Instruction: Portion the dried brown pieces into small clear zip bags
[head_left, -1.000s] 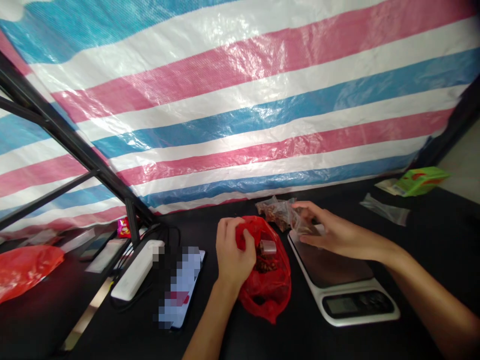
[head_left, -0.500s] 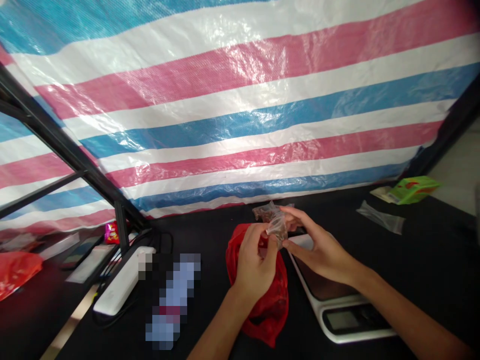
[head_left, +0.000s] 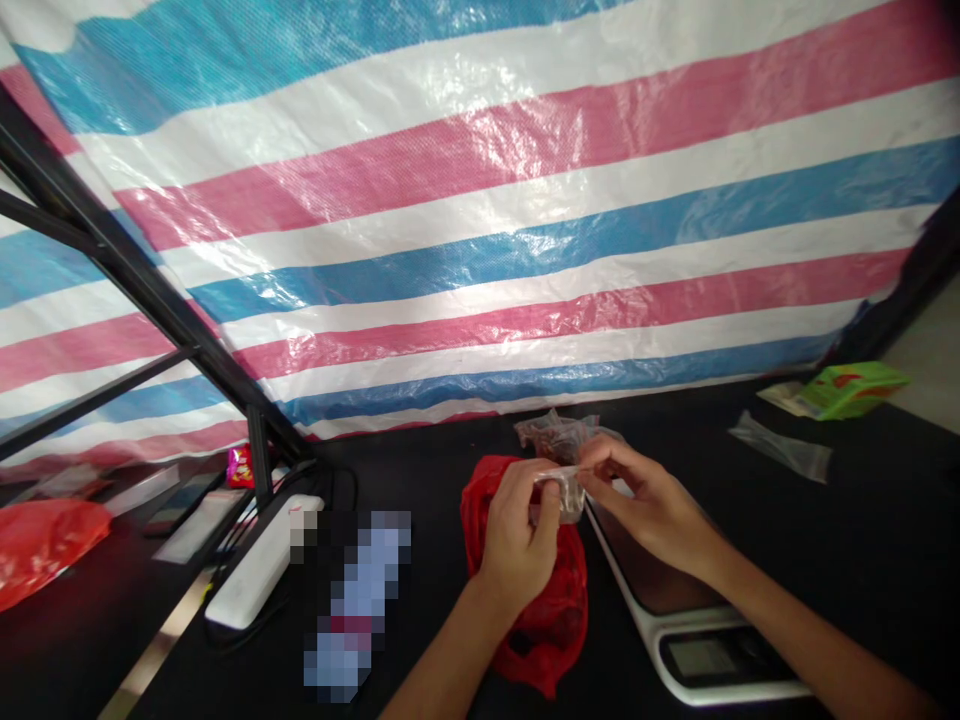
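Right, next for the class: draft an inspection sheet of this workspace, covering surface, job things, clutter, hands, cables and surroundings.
Surface: black tabletop.
Job things: small clear plastic item, exact type unclear; open red plastic bag below; digital scale beside it; filled clear bag behind.
Clutter: flat clear bag, green packet, pixelated object, white oblong block, another red bag far left.
Hands: left hand grips the clear item; right hand pinches its edge.
Cables: black cables near the white block.
Surroundings: striped plastic sheet, black frame.
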